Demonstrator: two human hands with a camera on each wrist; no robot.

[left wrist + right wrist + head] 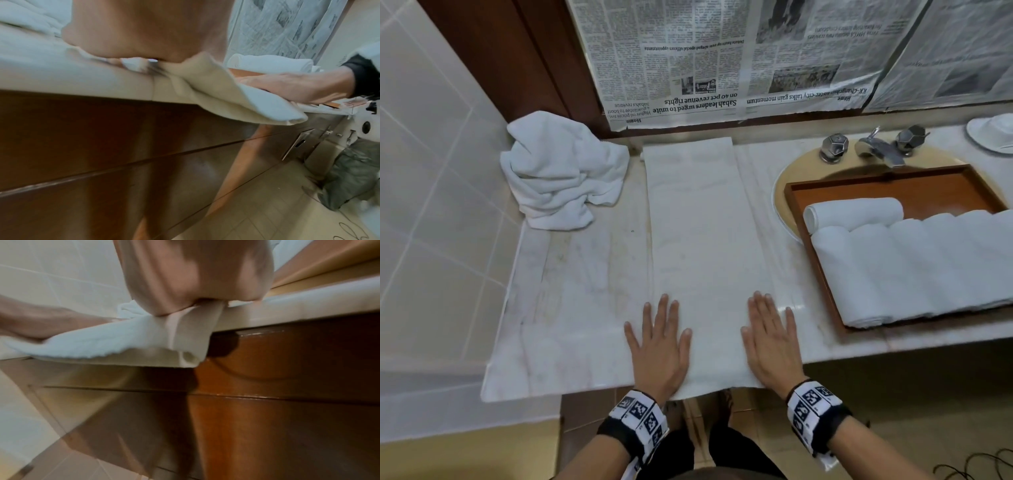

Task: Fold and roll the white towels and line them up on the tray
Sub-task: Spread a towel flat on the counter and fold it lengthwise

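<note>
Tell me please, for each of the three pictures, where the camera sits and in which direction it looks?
Head: on the head, looking down at the counter, the flat towel and the tray; left hand and right hand show.
Left wrist: under the left palm, looking right along the counter edge; the right hand shows.
Right wrist: under the right palm, looking left; the left hand shows.
Shared: both wrist views show the towel's near end overhanging the edge.

Soft, even indoor light is falling on the pale marble counter point(571, 308) in the head view, leaving a faint glare patch just beyond the right hand's point(774, 342) fingertips. Straight lines are bowing toward the frame edges. Both wrist views are looking dimmer and smeared by motion blur; the palms close to the lens are sitting out of focus, and the dark brown wooden cabinet front point(102, 154) below the fingers is lying in shadow.
</note>
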